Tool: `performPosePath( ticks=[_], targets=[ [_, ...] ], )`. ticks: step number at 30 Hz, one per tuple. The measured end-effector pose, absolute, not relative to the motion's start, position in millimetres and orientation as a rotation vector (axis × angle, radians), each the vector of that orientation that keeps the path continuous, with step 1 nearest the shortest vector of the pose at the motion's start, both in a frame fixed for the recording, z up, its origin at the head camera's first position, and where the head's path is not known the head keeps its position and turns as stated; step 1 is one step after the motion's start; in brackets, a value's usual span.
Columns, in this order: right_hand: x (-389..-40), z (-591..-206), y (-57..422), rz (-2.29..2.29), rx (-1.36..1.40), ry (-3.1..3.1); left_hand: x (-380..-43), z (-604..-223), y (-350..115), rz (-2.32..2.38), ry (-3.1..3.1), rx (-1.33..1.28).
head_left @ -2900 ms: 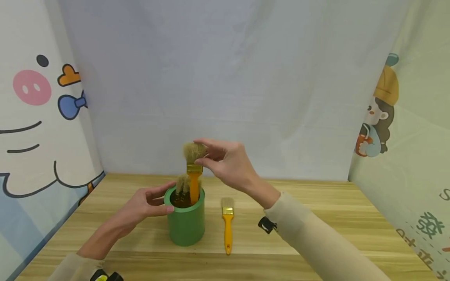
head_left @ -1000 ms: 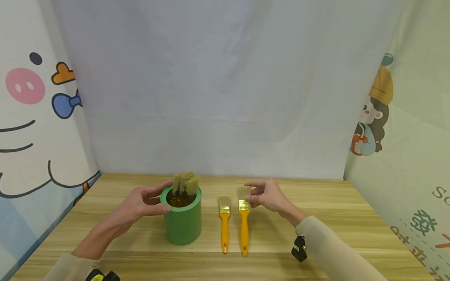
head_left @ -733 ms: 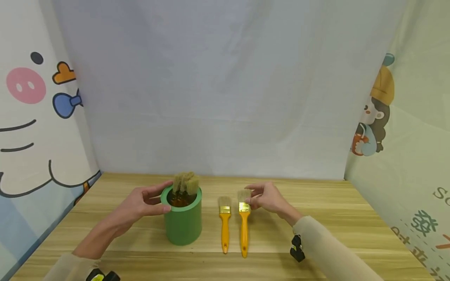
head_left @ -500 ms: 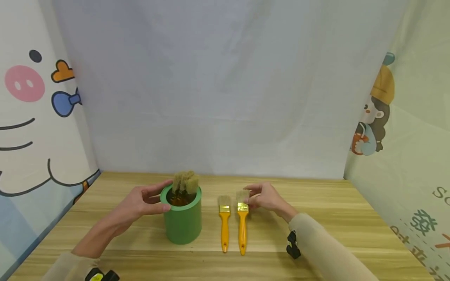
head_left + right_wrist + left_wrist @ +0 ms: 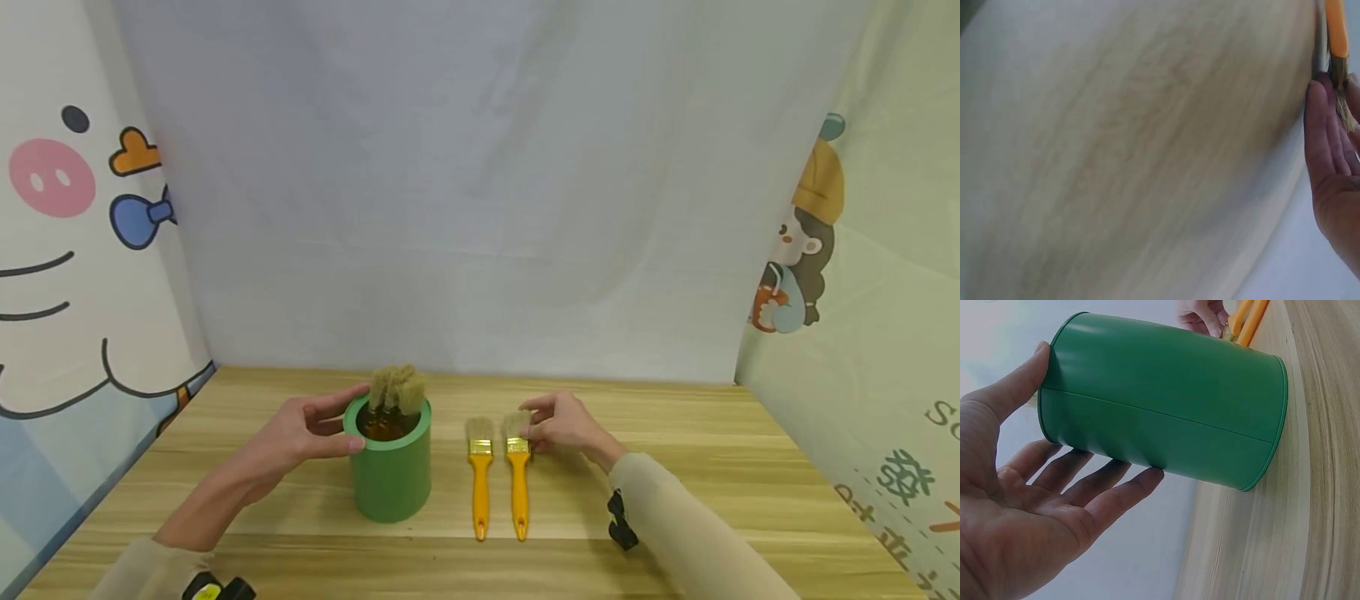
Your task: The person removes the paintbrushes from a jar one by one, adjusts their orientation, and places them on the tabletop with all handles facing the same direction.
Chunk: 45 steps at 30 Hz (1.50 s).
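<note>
A green can [image 5: 392, 479] stands upright on the table, with several paintbrushes in it, bristles [image 5: 397, 390] up. My left hand [image 5: 303, 433] holds the can near its top; in the left wrist view my thumb is at the rim and my fingertips [image 5: 1147, 478] touch its side. Two paintbrushes with orange handles lie side by side right of the can, bristles away from me. The left brush [image 5: 481, 479] lies untouched. At the right paintbrush [image 5: 519, 483], my right hand [image 5: 562, 422] pinches the bristle end. The right wrist view shows fingers [image 5: 1319, 131] around that end.
The wooden table [image 5: 675, 500] reaches back to a pale cloth backdrop [image 5: 480, 183]. Printed cloths hang at the left [image 5: 82, 292] and right [image 5: 847, 350] sides. Black wrist cameras [image 5: 622, 521] sit on both wrists.
My right hand drew a brush out of the can and laid it right of the first. Since then it has shifted this brush slightly left and nearer its neighbour. The left hand stayed at the can.
</note>
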State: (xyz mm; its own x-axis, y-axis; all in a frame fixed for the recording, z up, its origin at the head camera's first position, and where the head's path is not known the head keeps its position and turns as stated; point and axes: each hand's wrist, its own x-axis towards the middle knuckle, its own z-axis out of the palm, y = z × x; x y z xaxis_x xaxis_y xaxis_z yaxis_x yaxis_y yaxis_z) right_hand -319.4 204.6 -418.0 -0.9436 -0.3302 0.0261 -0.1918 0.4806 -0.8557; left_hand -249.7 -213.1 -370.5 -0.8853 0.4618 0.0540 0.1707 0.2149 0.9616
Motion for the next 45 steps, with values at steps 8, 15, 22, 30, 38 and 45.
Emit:
performPosePath(
  ticks=[8,15,22,30,38,45],
  targets=[
    [-323.3,-419.5,207.1,-1.198,-0.532,2.799,-251.3,-369.4,-212.3,1.724,2.241,0.599],
    [-327.5,-423.5,208.5,-1.174,-0.591,2.807,-250.7,-369.7,-212.6,1.728,2.243,0.604],
    [-327.1,-423.5,206.9,-1.172,-0.546,2.809,-249.6,-369.3,-212.3,1.731,2.241,0.606],
    [-324.9,-421.1,206.8,-1.175,-0.52,2.801,-248.3,-366.9,-211.6,1.726,2.238,0.618],
    [-324.7,-421.2,207.4,-1.164,-0.571,2.8,-248.1,-368.4,-211.7,1.73,2.24,0.608],
    [-322.3,-418.6,209.6,-1.142,-0.534,2.838,-249.7,-369.9,-212.0,1.735,2.237,0.605]
  ],
)
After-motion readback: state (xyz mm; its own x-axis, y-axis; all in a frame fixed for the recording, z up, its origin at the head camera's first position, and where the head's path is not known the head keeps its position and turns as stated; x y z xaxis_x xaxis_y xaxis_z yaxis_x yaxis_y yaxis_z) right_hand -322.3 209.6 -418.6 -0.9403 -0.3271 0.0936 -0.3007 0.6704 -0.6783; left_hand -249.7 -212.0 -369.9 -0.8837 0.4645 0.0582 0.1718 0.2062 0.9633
